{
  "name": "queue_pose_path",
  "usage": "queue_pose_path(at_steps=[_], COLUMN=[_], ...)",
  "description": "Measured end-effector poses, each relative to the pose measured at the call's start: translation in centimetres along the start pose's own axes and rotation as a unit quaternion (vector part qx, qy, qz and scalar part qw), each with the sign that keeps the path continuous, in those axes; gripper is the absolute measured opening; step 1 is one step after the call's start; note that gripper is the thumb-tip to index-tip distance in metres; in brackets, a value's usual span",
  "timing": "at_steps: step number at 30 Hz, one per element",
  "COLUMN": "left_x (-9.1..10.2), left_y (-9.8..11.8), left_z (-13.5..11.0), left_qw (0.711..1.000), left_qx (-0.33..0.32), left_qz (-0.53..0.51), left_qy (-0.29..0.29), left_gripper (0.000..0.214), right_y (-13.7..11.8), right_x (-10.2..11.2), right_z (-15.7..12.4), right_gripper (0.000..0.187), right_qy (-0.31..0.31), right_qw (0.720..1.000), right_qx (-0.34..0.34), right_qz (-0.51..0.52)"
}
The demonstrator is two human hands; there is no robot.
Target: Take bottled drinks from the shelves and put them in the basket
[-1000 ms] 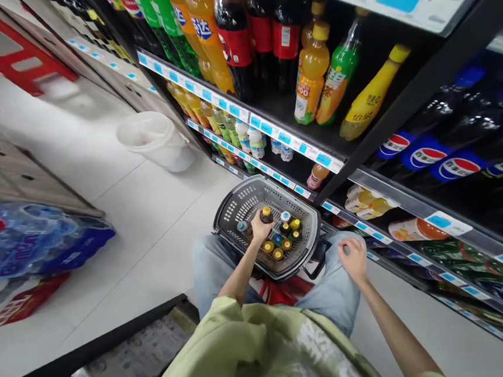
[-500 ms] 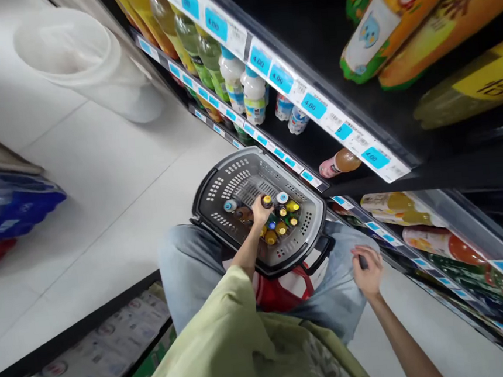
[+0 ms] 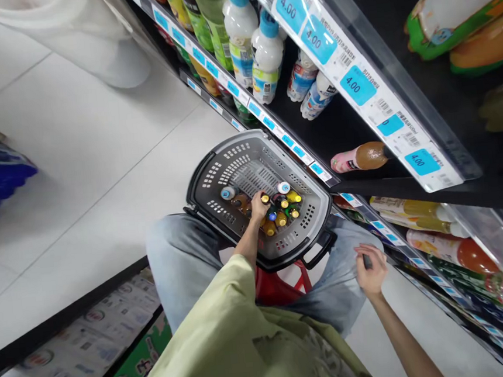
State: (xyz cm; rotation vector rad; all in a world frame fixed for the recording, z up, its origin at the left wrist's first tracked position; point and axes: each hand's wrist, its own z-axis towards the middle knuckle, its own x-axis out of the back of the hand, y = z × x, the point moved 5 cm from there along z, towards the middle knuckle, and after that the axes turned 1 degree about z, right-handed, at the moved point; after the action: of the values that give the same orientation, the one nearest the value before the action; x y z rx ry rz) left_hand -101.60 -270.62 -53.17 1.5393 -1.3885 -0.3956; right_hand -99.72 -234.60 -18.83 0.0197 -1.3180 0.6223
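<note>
A grey shopping basket with a black rim stands between my knees, several capped drink bottles upright inside it. My left hand reaches into it, fingers closed around the neck of a dark bottle with a yellow cap. Beside that bottle are a white-capped bottle and a yellow bottle; a blue-capped bottle stands apart on the left. My right hand rests by my right knee, its fingers curled around a small dark object whose kind I cannot make out.
Drink shelves with price tags run along the right, close to the basket. A peach-coloured drink bottle lies on one shelf. A white bin stands at the upper left, and stacked cartons sit at the lower left.
The view has shifted nearer to the shelves. My left hand stays on the dark bottle in the basket, and my right hand stays by the knee.
</note>
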Motion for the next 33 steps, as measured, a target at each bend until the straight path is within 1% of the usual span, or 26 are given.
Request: queue_pose_path(at_steps=[3, 6, 9, 14, 18, 21, 24, 26, 33], left_x=[-0.1, 0.3, 1.2, 2.7, 3.3, 3.4, 3.0, 2.5, -0.1], left_y=[0.5, 0.7, 0.6, 0.3, 0.4, 0.7, 1.5, 2.5, 7.1], left_z=[0.6, 0.6, 0.0, -1.2, -1.6, -1.5, -0.6, 0.5, 5.9], left_qw=[1.0, 1.0, 1.0, 0.999, 0.998, 0.996, 0.997, 0.997, 0.998], left_qx=[0.011, 0.017, 0.023, 0.038, 0.061, 0.07, 0.06, 0.046, 0.004], left_qz=[0.002, 0.002, 0.004, 0.013, 0.026, 0.037, 0.045, 0.048, 0.053], left_qy=[-0.003, -0.004, -0.004, 0.007, 0.024, 0.033, 0.037, 0.04, 0.03], left_gripper=[0.056, 0.054, 0.052, 0.048, 0.046, 0.047, 0.046, 0.046, 0.043], right_y=[0.1, 0.3, 0.5, 0.6, 0.8, 0.8, 0.7, 0.6, 0.4], right_x=[-0.1, -0.2, -0.3, -0.4, -0.4, -0.5, -0.6, -0.6, -0.2], right_z=[0.0, -0.2, -0.3, -0.6, -0.7, -0.7, -0.7, -0.6, -0.6], right_gripper=[0.016, 0.018, 0.019, 0.017, 0.015, 0.015, 0.016, 0.017, 0.014], right_qy=[0.001, 0.001, 0.004, 0.015, 0.018, 0.025, 0.03, 0.03, 0.037], right_qw=[1.0, 1.0, 1.0, 1.0, 1.0, 0.999, 0.999, 0.999, 0.999], right_qx=[-0.008, -0.019, -0.024, -0.01, -0.007, -0.01, -0.014, -0.018, -0.008], right_qz=[-0.004, -0.001, 0.003, 0.011, 0.022, 0.025, 0.026, 0.027, 0.04])
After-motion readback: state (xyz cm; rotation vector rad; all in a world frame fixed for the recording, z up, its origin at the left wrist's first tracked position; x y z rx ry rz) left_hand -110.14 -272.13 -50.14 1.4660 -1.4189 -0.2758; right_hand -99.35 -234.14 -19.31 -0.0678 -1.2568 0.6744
